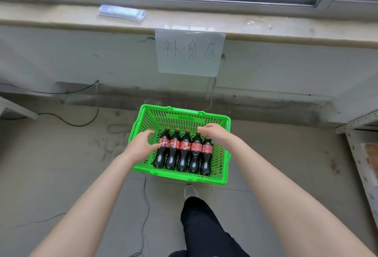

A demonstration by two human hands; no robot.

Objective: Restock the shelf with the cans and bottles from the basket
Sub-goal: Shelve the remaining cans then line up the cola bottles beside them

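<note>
- One grey tiled floor (pixel 61 164) is carrying everything in the work area, and a black cable (pixel 81 123) is trailing across it to the left of the basket.
- One pale window ledge (pixel 61 19) is running the full width of the view above the wall.
- One metal shelf (pixel 360 122) is showing only its corner at the right edge, well apart from the basket.
- One green slatted plastic basket (pixel 184 178) is sitting on the floor just in front of the wall, below the sign.
- One sheet of white paper (pixel 189 52) with handwritten characters is hanging from the ledge edge.
- Five dark cola bottles (pixel 185 152) with red labels are lying side by side in the near half of the basket, caps pointing toward the wall.
- Left hand (pixel 141 146) is reaching over the left basket rim, with thumb and fingers spread apart beside the leftmost bottle. It is not closing on anything.
- Right hand (pixel 214 134) is hovering over the necks of the right-hand bottles with fingers curling downward. Whether it is gripping a bottle cannot be determined.
- One clear plastic package (pixel 122 12) is lying flat on the ledge, left of the sign.
- One light shoe (pixel 190 191) is standing just behind the near basket rim.
</note>
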